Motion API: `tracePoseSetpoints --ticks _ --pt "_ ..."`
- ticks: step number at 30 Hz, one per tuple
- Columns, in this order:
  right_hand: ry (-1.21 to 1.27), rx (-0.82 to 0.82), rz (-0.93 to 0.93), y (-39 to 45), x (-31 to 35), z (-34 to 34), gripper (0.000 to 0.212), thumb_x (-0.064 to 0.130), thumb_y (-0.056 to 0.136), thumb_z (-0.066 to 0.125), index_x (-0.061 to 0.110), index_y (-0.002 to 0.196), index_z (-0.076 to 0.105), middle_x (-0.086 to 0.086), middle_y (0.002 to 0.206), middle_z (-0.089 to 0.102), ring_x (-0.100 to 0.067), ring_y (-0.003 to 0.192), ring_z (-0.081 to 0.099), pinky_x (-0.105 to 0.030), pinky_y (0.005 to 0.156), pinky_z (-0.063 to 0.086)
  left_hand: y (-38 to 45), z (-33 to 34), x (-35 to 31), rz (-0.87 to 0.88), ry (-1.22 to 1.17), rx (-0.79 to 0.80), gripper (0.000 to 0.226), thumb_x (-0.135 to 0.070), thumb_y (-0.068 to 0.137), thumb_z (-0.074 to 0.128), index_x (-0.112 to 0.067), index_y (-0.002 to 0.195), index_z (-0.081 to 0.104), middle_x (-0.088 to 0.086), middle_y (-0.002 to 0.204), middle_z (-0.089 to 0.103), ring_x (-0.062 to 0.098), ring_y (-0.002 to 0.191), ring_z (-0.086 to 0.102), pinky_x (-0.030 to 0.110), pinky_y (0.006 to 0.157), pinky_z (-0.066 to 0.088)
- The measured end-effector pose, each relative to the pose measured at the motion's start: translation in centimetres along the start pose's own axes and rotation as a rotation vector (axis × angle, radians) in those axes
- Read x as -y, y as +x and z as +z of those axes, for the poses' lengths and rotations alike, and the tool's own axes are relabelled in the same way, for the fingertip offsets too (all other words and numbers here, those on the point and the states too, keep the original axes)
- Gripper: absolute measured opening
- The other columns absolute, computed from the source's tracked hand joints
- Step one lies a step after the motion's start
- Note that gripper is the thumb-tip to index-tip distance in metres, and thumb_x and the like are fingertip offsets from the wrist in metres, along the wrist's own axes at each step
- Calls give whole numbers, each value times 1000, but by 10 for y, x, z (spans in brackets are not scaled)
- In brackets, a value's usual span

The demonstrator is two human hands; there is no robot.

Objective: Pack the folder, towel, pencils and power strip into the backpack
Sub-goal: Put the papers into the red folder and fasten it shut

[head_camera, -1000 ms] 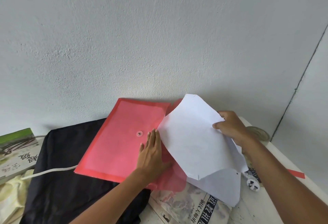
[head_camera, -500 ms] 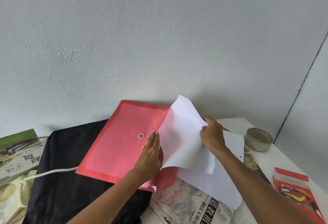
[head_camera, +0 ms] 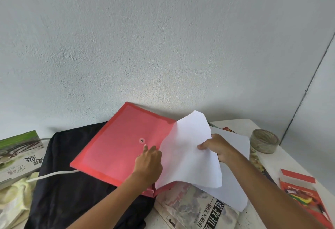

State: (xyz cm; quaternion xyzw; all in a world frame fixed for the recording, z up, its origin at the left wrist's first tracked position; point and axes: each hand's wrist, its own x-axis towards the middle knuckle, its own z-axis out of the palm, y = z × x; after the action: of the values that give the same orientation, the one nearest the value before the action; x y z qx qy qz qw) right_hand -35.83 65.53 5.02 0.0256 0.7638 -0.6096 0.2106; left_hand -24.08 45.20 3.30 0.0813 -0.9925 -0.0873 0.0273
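While the left hand [head_camera: 149, 163] lay across the near right part of the red folder [head_camera: 117, 149], its fingers partly curled and one fingertip stretched toward the snap button [head_camera: 142, 140], I could not tell whether it pinched the flap or only pressed on it. The right hand [head_camera: 218, 148] pinched a curled white sheet of paper [head_camera: 184, 154] by its right edge. The folder rested on the black backpack [head_camera: 72, 192], which covered the left half of the table [head_camera: 241, 125]. Its long axis ran from the table's near left toward the far right, and its open mouth faced right, toward the paper.

That was the relation I judged the next move to turn on: the sheet lay immediately right of the mouth, its left edge at or just inside the opening, so it needed to travel left along the folder's length. A second white sheet [head_camera: 233, 189] lay flat beneath it, over a newspaper [head_camera: 195, 208] at the near edge.

A pale towel [head_camera: 12, 192] sat at the near left corner, a white cord [head_camera: 54, 174] ran from under the folder across the backpack, and a red pencil box [head_camera: 306, 194] lay at the near right edge. I saw no power strip body.
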Motion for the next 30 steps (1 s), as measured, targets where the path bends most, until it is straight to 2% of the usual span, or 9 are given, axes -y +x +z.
tracePoseSetpoints --ticks 3,5,7,9,13,17,22,26,30 --pt "77 -55 16 3 -9 2 32 -13 72 68 -5 103 64 -19 99 70 -36 91 67 -48 87 54 0 -3 2 24 -28 129 21 6 76 43 -4 94 49 8 102 49 34 108 51 47 85 50" --pt "114 -89 2 4 -15 4 29 -14 73 67 -6 101 64 -19 99 70 -37 91 67 -45 85 54 0 -5 6 73 -83 166 25 -2 72 51 -7 96 44 5 101 43 29 101 49 44 83 49" --pt "110 -109 -28 1 -18 6 26 -13 75 66 -3 99 64 -18 98 69 -34 87 66 -40 81 54 -1 -7 11 102 -96 190 49 -15 76 58 -3 121 44 9 124 45 28 117 45 41 98 44" --pt "35 -37 -69 -1 -20 6 30 -10 75 68 1 102 65 -15 99 71 -33 90 67 -41 84 55 -4 -14 13 120 -104 228 76 -26 82 62 -3 145 26 10 152 29 24 139 29 34 114 28" --pt "-7 271 -38 -6 -18 3 41 -10 71 74 6 109 66 -11 104 73 -31 97 69 -42 84 55 -6 -20 14 122 -198 214 66 -7 88 49 -3 147 22 9 156 22 20 142 23 27 113 20" --pt "146 187 -55 -5 -16 -3 40 -12 72 71 1 110 66 -15 101 73 -34 93 69 -37 73 56 -4 -19 19 92 -330 200 76 4 86 39 -11 153 6 2 161 4 13 148 6 18 114 4" --pt "343 201 -47 -1 -25 -14 36 -3 81 65 7 116 64 -14 107 72 -30 92 69 -36 73 53 0 -27 27 63 -452 230 80 6 84 40 -17 154 8 -3 161 10 13 147 12 23 117 12" --pt "276 245 -54 0 -29 -22 39 3 75 71 5 114 66 -16 108 71 -33 98 67 -40 84 52 -2 -28 29 64 -452 243 79 4 85 40 -19 154 10 -5 160 12 15 146 16 30 118 18" --pt "195 208 -17 4 -24 -21 35 -6 77 67 -2 111 66 -22 107 70 -37 92 67 -38 75 52 -4 -27 29 61 -440 226 77 4 85 41 -19 154 13 -3 160 17 19 142 27 33 116 24"
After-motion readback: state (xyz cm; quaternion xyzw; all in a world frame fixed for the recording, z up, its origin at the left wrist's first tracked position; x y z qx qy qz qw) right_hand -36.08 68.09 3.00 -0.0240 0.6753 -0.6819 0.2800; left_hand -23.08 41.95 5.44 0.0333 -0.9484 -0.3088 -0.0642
